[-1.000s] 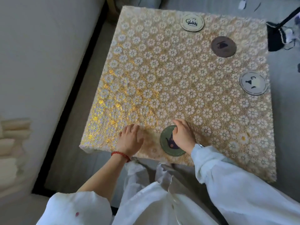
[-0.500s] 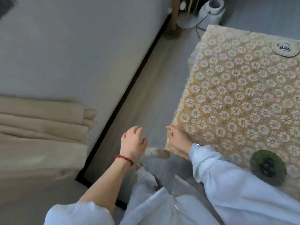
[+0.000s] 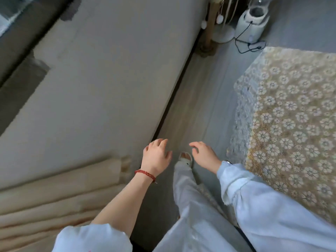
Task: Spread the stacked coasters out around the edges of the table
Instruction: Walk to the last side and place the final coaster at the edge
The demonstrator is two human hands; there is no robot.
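No coaster is in view now. The table point(image 3: 291, 113), under a gold and white flower-patterned lace cloth, fills the right side; only its left part shows. My left hand point(image 3: 157, 156), with a red bead bracelet at the wrist, hangs over the floor with fingers apart and nothing in it. My right hand point(image 3: 204, 155), in a white sleeve, is also empty with fingers spread, left of the table's near corner and apart from the cloth.
A white wall point(image 3: 100, 79) runs along the left, leaving a narrow strip of grey floor point(image 3: 198, 106) beside the table. Beige folded fabric point(image 3: 54, 193) lies at lower left. A white appliance point(image 3: 254, 20) with a black cable and a wooden post point(image 3: 209, 30) stand at the far end.
The view has swung left, off the table top. My right hand let go of the green coaster near the front edge and both hands left the cloth; all coasters are out of view now.
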